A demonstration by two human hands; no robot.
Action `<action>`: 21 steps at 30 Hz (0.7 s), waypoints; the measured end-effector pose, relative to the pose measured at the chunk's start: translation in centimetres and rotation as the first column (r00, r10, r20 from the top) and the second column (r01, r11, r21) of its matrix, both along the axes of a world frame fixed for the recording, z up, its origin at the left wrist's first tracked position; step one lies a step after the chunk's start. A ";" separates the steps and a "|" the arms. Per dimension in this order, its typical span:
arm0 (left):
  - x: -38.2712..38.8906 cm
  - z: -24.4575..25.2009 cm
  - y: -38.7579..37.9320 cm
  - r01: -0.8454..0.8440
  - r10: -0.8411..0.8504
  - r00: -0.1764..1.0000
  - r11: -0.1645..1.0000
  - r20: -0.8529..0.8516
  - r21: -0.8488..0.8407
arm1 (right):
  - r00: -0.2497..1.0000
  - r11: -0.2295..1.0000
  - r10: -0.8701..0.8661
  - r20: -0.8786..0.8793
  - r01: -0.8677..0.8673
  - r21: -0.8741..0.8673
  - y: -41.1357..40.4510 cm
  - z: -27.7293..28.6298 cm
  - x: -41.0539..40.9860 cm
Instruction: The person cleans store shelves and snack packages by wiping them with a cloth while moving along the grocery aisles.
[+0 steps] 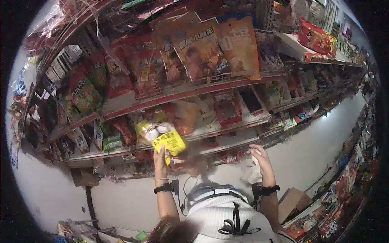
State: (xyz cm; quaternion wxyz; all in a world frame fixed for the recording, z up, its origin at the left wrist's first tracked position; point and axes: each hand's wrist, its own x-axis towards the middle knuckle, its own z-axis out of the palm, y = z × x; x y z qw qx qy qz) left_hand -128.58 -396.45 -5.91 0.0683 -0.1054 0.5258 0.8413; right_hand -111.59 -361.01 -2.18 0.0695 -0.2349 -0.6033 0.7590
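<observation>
My left hand grips the lower edge of a yellow snack package with a clear window, through which pale round pieces show. It is held in front of the lower shelf. Over at the right, my right hand has its fingers curled around a crumpled whitish cloth or plastic bag; how firmly it is held is hard to tell. A red-framed package lies on the shelf between and beyond the hands.
Large orange snack bags stand on the upper shelf. Green bags are at its left, a red bag at the far right. A cardboard box stands on the floor by my right arm, near another stocked shelf.
</observation>
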 end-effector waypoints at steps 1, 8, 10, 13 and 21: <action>-0.4 0.2 -1.0 -0.077 0.077 0.994 0.997 -0.072 0.015 | 0.999 1.000 0.010 -0.032 -0.010 -0.002 -0.3 -0.6 -0.1; -6.9 2.5 -7.5 -0.144 0.034 0.954 0.924 -0.298 -0.353 | 0.981 0.986 0.161 -0.112 -0.156 0.051 -2.3 -2.1 -2.4; -9.3 1.4 -9.4 -0.157 -0.013 0.963 0.783 -0.268 -0.602 | 0.986 0.991 0.130 -0.105 -0.126 0.052 -2.8 -2.7 -2.3; -11.8 -4.0 -13.8 -0.333 0.039 0.932 0.493 -0.362 -0.804 | 0.989 0.996 0.082 -0.124 -0.078 0.035 -3.2 -3.9 -1.7; -10.0 -10.3 -9.7 -0.476 0.010 0.878 0.120 -0.479 -0.871 | 0.980 0.979 -0.195 -0.038 0.197 0.050 -2.4 -6.4 0.8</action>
